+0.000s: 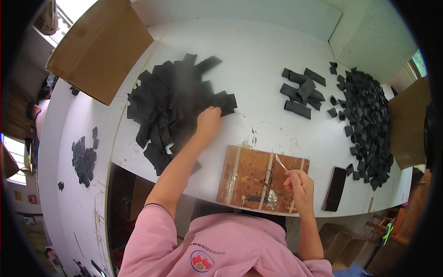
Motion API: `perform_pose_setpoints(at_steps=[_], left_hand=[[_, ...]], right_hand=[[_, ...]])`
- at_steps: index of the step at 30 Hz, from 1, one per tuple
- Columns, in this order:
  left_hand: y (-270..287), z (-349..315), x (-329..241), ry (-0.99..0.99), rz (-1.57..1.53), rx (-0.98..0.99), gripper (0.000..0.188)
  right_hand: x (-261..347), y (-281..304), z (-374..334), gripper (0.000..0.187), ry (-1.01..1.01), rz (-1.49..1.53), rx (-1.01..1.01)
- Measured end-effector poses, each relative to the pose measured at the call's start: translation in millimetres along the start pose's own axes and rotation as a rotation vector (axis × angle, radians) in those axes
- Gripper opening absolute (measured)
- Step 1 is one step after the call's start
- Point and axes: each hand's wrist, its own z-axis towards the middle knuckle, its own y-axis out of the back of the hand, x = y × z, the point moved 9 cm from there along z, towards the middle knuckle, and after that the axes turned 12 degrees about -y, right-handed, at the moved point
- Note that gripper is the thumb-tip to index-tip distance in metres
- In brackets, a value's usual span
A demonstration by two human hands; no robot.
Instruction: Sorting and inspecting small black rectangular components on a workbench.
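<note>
My left hand (pixel 210 122) reaches to the right edge of a large heap of black flat pieces (pixel 161 92). Its fingers are pinched at a black piece (pixel 227 104) there; the fingertips are partly hidden. In my right hand (pixel 301 185) is a thin, pale, pointed tool (pixel 280 161), its tip toward the far left; its exact kind is unclear. That hand is over the right side of a worn brown board (pixel 230 177), which is stained and crossed by pale strips. A dark narrow bar (pixel 256 199) lies on the board.
Several rolled black pieces (pixel 297 109) lie beyond the board on the white table (pixel 258 51). Farther right is a large heap of small folded black pieces (pixel 367 120), beside a cardboard box (pixel 408 122). A phone (pixel 335 189) lies near the front edge. Another cardboard box (pixel 101 46) stands far left.
</note>
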Motion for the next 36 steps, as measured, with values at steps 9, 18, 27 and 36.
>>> perform_pose_setpoints(at_steps=[9,18,27,36], left_hand=[[57,-128,-64,0.594,-1.517,-0.075,0.014],[91,-166,-101,0.422,-2.164,-0.366,0.035],[34,-200,-148,0.837,-1.991,-0.118,0.018],[90,-195,-156,0.607,-1.351,-0.182,0.013]], right_hand=[[51,-76,-75,0.010,0.495,-0.319,0.136],[20,-110,-78,0.042,-0.132,0.570,0.512],[12,-89,-76,0.014,0.022,0.398,0.131],[47,-66,-91,0.014,0.603,-0.190,-0.278]])
